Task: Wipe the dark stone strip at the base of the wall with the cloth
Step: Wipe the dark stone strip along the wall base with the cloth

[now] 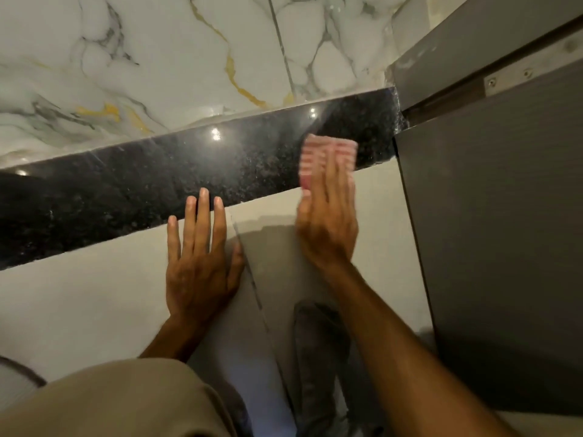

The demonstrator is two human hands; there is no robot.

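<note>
A glossy dark stone strip [132, 190] runs along the foot of a white marble wall [157, 58], rising from lower left to upper right. My right hand [326, 222] presses a pink-and-white striped cloth [325, 152] flat against the strip near its right end; hand and cloth are motion-blurred. My left hand [198, 253] lies flat on the pale floor tile [79, 304] with fingers spread, its fingertips reaching the strip's lower edge. It holds nothing.
A dark grey door [504, 247] stands right beside the cloth, with its frame and a metal plate [508, 78] above it. My knee in beige fabric [110, 402] fills the lower left. A tile joint [252, 288] runs between my hands.
</note>
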